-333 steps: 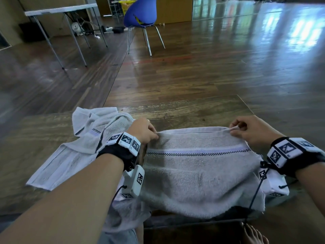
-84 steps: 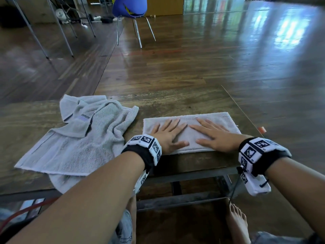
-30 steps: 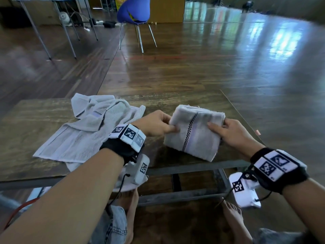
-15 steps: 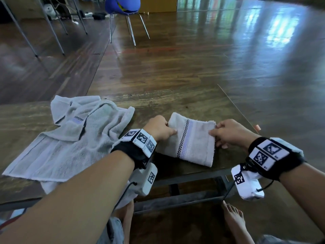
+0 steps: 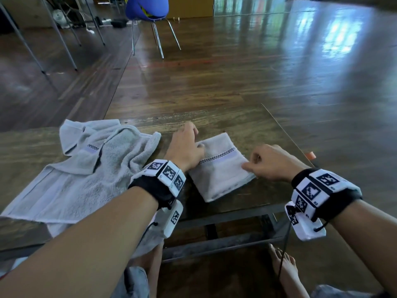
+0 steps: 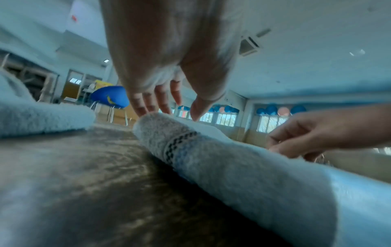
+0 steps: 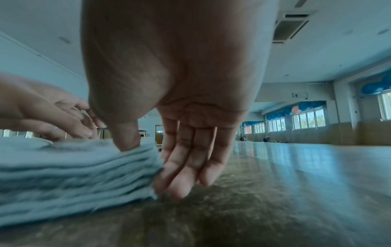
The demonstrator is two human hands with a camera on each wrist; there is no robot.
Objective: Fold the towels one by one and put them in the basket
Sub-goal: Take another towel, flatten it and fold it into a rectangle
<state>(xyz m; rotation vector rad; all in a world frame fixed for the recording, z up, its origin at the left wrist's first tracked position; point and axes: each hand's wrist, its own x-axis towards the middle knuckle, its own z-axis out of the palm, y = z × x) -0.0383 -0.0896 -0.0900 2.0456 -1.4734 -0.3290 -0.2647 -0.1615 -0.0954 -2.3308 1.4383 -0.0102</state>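
Observation:
A grey folded towel with a checked stripe lies flat on the wooden table, near its front right corner. My left hand is at the towel's far left corner. Its fingers reach straight past the end of the folded towel, and the thumb tip rests on top. My right hand is at the right edge. There its thumb presses on top of the layered stack while the fingers run down its side to the table, pinching the edge. No basket is in view.
A loose heap of unfolded grey towels covers the table's left half and hangs over the front edge. A small orange object sticks out at the table's right edge. A blue chair stands far back, and bare feet show under the table.
The folded towel has turned about a quarter turn and now lies flat on the table. My left hand has slid to its far left corner; my right stays at the right edge.

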